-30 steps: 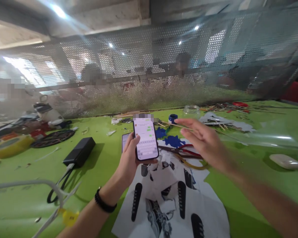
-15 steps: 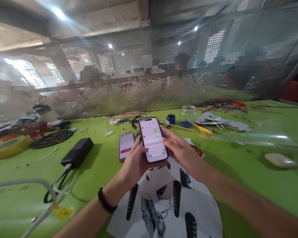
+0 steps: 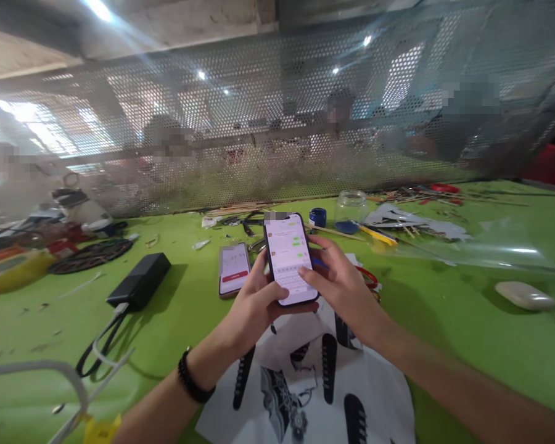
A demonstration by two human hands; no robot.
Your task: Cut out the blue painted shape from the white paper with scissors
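Note:
A lit smartphone (image 3: 290, 253) with a chat and an on-screen keyboard is held upright and tilted between both hands. My left hand (image 3: 254, 302) is closed round its lower left side, the thumb lying on the bottom of the screen. On the right edge, my right hand (image 3: 337, 280) also grips it, with its thumb over the keyboard. A second phone (image 3: 234, 268), showing a red button, lies on the table just left of my left hand. Below my hands spread printed paper sheets (image 3: 374, 394) with black and grey pictures, partly covered by my wrists.
A black power bank (image 3: 141, 280) with cables rests on the left of the green table (image 3: 467, 345). Yellow tape (image 3: 9, 271) lies farther left. Behind stand a blue jar (image 3: 317, 217) and a glass jar (image 3: 351, 206). A yellow cutter (image 3: 379, 235), a pale mouse (image 3: 523, 295) and a perforated screen (image 3: 240, 148) are there too.
My right thumb has come down from the phone's edge onto the keyboard. My left thumb has shifted lower on the screen. The whole view has tilted slightly.

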